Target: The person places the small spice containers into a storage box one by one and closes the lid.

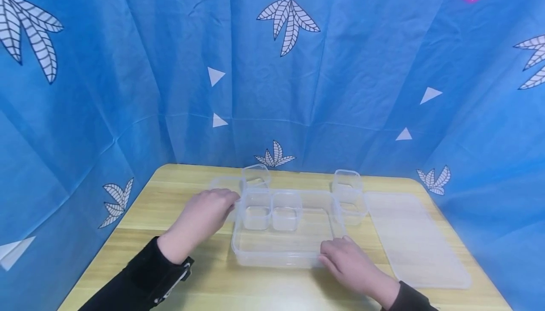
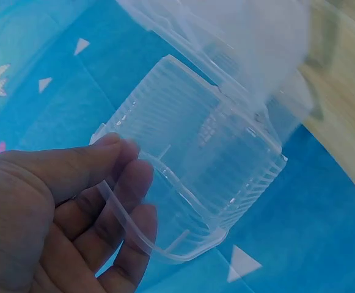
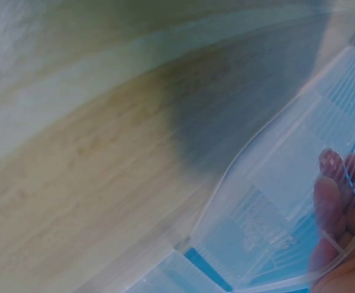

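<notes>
A large clear plastic box [image 1: 289,259] stands on the table with two small clear square containers inside, toward its left and back. My left hand [image 1: 213,207] is at the box's left side. In the left wrist view, its thumb and fingers [image 2: 142,177] pinch the rim of a small clear container [image 2: 189,134] with ribbed walls. That looks like the left one of the pair [image 1: 257,214]; the other small container [image 1: 286,214] sits beside it. At the box's front right corner, my right hand [image 1: 351,261] grips the rim. Its fingers [image 3: 329,201] show through the clear wall.
One small clear container [image 1: 255,174] stands behind the box. Two more, a rear container [image 1: 347,178] and a nearer container [image 1: 355,209], stand at its right. A large flat clear lid [image 1: 419,237] lies on the right. Blue patterned cloth [image 1: 272,88] surrounds the wooden table [image 1: 179,183].
</notes>
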Motion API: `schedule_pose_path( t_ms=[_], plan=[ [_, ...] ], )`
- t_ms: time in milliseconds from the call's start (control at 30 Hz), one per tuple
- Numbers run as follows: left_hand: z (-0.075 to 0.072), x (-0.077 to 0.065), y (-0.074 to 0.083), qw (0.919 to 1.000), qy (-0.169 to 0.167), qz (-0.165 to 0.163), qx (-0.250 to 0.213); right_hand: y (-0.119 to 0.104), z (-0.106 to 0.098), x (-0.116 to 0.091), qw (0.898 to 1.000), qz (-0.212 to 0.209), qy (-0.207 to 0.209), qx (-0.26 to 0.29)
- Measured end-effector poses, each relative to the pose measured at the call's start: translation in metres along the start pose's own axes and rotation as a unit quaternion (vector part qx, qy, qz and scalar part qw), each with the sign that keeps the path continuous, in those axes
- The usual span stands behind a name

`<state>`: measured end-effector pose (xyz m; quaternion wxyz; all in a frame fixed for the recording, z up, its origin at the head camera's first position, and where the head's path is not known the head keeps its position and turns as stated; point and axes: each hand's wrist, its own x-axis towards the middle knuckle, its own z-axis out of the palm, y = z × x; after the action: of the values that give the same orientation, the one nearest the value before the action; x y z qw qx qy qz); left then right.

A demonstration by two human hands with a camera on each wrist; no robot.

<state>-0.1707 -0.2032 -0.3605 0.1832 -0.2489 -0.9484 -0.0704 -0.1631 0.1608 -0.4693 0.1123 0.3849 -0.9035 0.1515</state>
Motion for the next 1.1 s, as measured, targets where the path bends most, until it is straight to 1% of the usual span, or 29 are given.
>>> schedule_pose_path(
  t_ms=[233, 367, 533, 767, 1100],
  plan=[
    [0.001, 0.006, 0.017, 0.9999, 0.005, 0.012, -0.004, 0.001, -0.001, -0.001, 1.000, 0.000, 0.002, 0.000],
    [0.000, 0.008, 0.026, 0.9998, 0.001, 0.018, -0.013, 0.001, 0.000, -0.001, 1.000, -0.004, 0.008, -0.003],
    [0.001, 0.007, 0.035, 0.9993, -0.001, 0.029, -0.024, 0.002, 0.002, -0.001, 1.000, -0.004, 0.009, -0.005],
    [0.003, 0.006, 0.047, 0.9979, 0.000, 0.060, -0.023, 0.003, 0.001, 0.000, 1.000, -0.005, 0.010, -0.001],
    [0.010, 0.002, 0.058, 0.9975, -0.017, 0.066, -0.020, 0.002, 0.001, 0.000, 1.000, -0.007, 0.009, -0.001]
  ],
)
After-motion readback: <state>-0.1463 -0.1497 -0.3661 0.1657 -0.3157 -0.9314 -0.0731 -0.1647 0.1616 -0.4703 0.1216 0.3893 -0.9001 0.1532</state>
